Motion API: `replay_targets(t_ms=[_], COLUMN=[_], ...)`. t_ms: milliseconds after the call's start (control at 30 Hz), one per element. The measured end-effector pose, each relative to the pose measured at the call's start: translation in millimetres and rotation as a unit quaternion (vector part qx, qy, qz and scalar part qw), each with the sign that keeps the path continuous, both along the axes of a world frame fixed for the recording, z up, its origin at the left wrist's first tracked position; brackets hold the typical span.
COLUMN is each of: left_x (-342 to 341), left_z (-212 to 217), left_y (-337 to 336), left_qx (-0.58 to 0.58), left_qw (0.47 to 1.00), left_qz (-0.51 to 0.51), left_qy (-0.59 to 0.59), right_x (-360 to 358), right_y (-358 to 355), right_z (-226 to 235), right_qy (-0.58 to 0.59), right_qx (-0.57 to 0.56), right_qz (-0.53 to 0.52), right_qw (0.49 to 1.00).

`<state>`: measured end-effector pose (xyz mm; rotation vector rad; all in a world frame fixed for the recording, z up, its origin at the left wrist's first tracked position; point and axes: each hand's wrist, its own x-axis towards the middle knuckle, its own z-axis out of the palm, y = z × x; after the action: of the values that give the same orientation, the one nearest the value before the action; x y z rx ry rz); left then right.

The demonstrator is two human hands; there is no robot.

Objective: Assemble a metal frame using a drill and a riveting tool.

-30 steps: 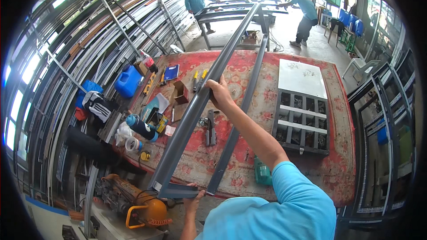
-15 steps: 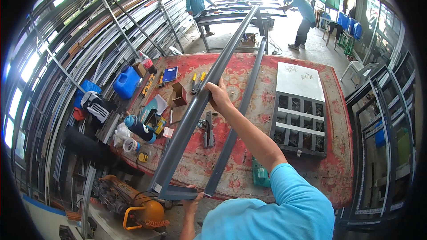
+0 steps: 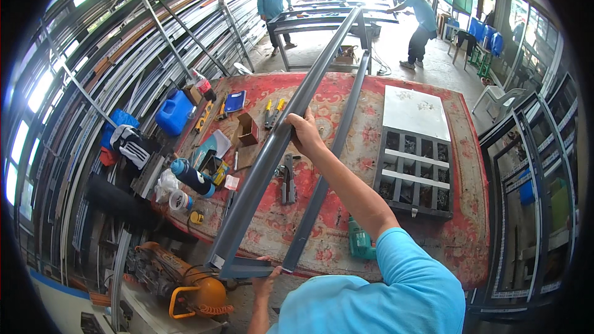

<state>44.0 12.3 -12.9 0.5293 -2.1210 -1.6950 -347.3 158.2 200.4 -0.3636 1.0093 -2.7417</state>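
Observation:
A long, narrow dark grey metal frame [image 3: 262, 170] slants over the carpeted table, its near corner low and its far end reaching toward the back bench. My right hand [image 3: 305, 136] is closed around its left long bar, about midway along. At the near end, my left hand [image 3: 266, 284] grips the short crosspiece by the corner, its fingers partly hidden. Under the frame lie a dark grey hand tool [image 3: 288, 179] and yellow-handled pliers [image 3: 272, 114]. A green power tool [image 3: 361, 240] rests beneath my right forearm.
The red patterned carpet [image 3: 328, 235] covers the table. A compartment box [image 3: 416, 173] of hardware sits on the right. Left are a blue jug [image 3: 174, 113], a bottle [image 3: 192, 177] and an orange-and-black machine [image 3: 185, 278]. Racked metal bars line the left; co-workers [image 3: 422, 15] stand at the back.
The frame and both of my hands keep nearly the same place. The view has shifted slightly. At the back left, a co-worker has changed stance and lowered an arm.

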Motion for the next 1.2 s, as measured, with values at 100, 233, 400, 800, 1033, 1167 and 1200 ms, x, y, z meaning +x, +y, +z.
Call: replay_targets(t_ms=[100,233,400,800,1033,1167,1200], left_x=[0,8,8,0,-6,-3,-2], left_z=[4,-17,-15,-16,-5,-14,-15], left_y=[1,-11,-11,-9,1,-1,-1], left_qx=[0.001,-0.010,-0.004,0.030,0.017,0.002,0.007], left_qw=[1.000,1.000,1.000,0.999,1.000,1.000,1.000], left_qz=[0.001,-0.022,-0.024,0.010,0.011,0.011,0.013], left_qy=[0.004,0.004,-0.012,-0.004,-0.006,-0.001,0.002], right_x=[2,5,-4,-5,-10,-10,-10], right_y=[0,-3,-4,-4,2,2,2], right_z=[0,1,-7,5,0,-2,-3], right_qy=[0.000,-0.005,-0.001,0.014,0.012,0.006,0.005], right_qx=[0.001,0.009,0.005,0.005,0.003,0.010,0.009], right_qz=[0.003,0.013,0.003,0.006,0.004,0.000,0.003], right_qw=[1.000,1.000,1.000,1.000,1.000,1.000,1.000])
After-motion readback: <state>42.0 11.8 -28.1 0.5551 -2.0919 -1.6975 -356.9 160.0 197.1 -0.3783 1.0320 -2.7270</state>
